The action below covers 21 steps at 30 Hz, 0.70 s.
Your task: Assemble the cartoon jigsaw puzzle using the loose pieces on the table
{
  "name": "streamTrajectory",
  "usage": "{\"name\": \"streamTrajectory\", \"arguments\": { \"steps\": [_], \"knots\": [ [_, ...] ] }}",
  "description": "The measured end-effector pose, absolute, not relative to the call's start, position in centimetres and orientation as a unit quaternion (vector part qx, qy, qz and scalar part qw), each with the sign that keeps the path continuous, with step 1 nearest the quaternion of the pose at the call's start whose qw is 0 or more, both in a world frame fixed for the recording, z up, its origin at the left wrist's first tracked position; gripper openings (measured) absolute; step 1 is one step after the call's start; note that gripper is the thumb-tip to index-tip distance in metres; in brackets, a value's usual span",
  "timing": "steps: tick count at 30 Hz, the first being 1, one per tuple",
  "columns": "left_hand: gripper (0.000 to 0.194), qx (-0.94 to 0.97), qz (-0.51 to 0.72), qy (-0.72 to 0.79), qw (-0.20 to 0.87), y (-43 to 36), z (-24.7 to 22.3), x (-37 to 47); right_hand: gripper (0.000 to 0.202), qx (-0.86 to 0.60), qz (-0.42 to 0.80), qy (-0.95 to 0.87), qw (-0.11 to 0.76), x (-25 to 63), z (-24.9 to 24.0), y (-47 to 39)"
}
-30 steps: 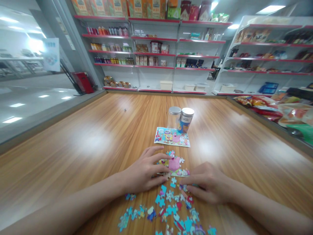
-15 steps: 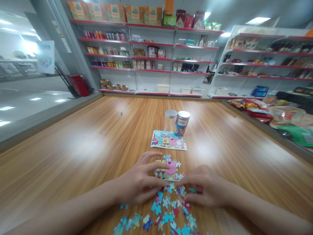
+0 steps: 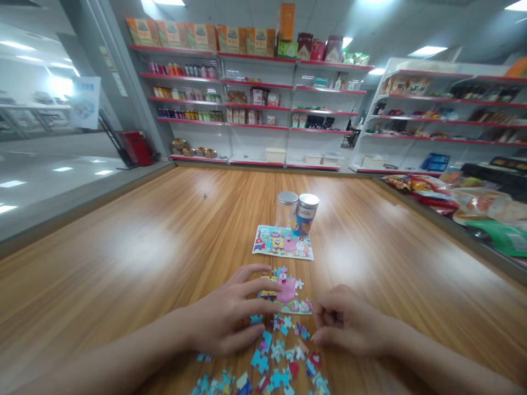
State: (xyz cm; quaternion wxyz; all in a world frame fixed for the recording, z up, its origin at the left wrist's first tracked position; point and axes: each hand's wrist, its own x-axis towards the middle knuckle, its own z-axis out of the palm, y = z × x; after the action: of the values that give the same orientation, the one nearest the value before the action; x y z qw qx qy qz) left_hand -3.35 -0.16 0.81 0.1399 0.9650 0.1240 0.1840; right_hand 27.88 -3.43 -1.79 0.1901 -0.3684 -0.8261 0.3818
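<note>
A partly assembled jigsaw puzzle (image 3: 287,291) with a pink starfish figure lies on the wooden table. My left hand (image 3: 230,312) is open, fingers spread, reaching over the puzzle's left side and hiding part of it. To the puzzle's lower right, my right hand (image 3: 349,321) is closed with its fingers curled in toward the thumb; what they hold, if anything, is hidden. Loose puzzle pieces (image 3: 260,361), mostly light blue, are scattered below the puzzle between both hands. Beyond it lies a printed picture sheet (image 3: 283,243) with the same cartoon figures.
A clear jar with a silver lid (image 3: 287,209) and a printed canister (image 3: 307,214) stand upright at the sheet's far edge. Packaged snacks (image 3: 436,195) lie past the table's right edge. Stocked shelves (image 3: 258,104) line the back, and a tiny object (image 3: 205,195) sits far left.
My right hand has drawn slightly right and its fingers have curled in. The left thumb has shifted left, uncovering some pieces. The whole view has tilted up a little.
</note>
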Motion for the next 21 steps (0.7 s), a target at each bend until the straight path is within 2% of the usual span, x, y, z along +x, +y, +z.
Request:
{"name": "streamTrajectory", "arguments": {
  "steps": [4,21],
  "knots": [
    [0.046,0.962,0.193,0.129,0.141,-0.14,1.03,-3.48,0.038,-0.417,0.405,-0.784,0.217,27.93,-1.73,-3.3],
    [0.044,0.968,0.147,0.152,0.133,0.2,0.11,-4.17,0.038,-0.562,0.265,-0.756,0.205,28.09,-1.48,-2.85]
  ]
}}
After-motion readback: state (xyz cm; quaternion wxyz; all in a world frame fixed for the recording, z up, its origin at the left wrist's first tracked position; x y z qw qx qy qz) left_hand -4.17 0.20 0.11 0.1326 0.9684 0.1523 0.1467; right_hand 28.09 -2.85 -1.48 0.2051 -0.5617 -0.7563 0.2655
